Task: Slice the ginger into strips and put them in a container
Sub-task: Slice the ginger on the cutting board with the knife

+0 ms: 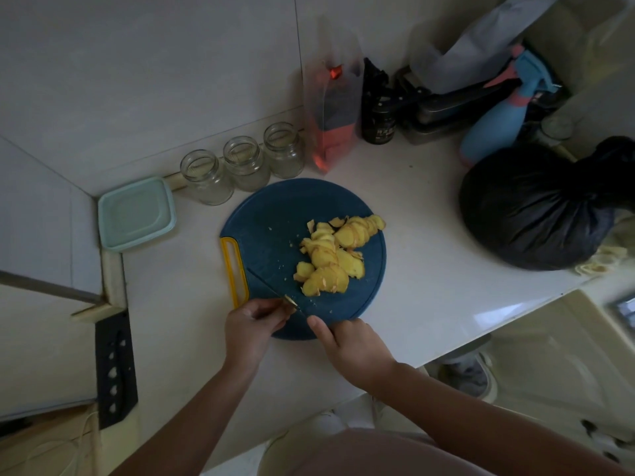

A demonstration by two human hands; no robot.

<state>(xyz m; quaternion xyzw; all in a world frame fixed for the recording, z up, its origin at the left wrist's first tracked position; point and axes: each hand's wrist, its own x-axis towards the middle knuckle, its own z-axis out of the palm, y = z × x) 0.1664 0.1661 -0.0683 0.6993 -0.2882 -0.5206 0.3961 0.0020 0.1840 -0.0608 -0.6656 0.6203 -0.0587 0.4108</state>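
Note:
A round blue cutting board (275, 214) with a yellow handle lies on the white counter. A pile of yellow ginger slices (330, 255) sits on its right half. My right hand (354, 345) grips a knife (264, 281) at the board's near edge, index finger along the spine; the thin dark blade points up-left toward the yellow handle. My left hand (252, 324) pinches a small ginger piece (290, 299) against the blade. A square mint-green lidded container (135, 214) stands left of the board.
Three open glass jars (245, 163) line the wall behind the board. A clear bag (331, 125), a dark bottle (378, 115), a blue spray bottle (498, 125) and a tied black bag (536, 207) crowd the right. A black holed strip (115, 369) lies at the left counter edge.

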